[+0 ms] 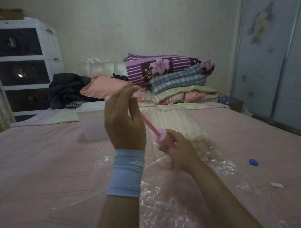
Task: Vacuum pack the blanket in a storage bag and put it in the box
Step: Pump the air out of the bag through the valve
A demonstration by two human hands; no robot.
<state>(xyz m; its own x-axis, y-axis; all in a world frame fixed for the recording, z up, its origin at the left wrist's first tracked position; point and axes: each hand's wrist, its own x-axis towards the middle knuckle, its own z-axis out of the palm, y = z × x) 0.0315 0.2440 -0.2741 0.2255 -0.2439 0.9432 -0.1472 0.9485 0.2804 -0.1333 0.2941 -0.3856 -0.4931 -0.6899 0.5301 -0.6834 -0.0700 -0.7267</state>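
Note:
A pink hand pump [159, 137] stands over the clear storage bag [185, 192] on the bed. My left hand [124, 119] grips the pump's handle, pulled up on its thin pink rod. My right hand [178, 151] grips the pump's round barrel, low against the bag. Inside the bag lies a rolled cream blanket [179, 123], stretching away from me. A translucent white box [92, 124] sits on the bed to the left of my left hand, partly hidden by it.
A blue cap [253, 162] and a small white piece [277, 185] lie on the pink bed sheet at right. Folded quilts [172, 76] and a pink pillow [103, 87] are piled at the headboard. A white drawer unit [23, 65] stands at left, wardrobe doors [278, 60] at right.

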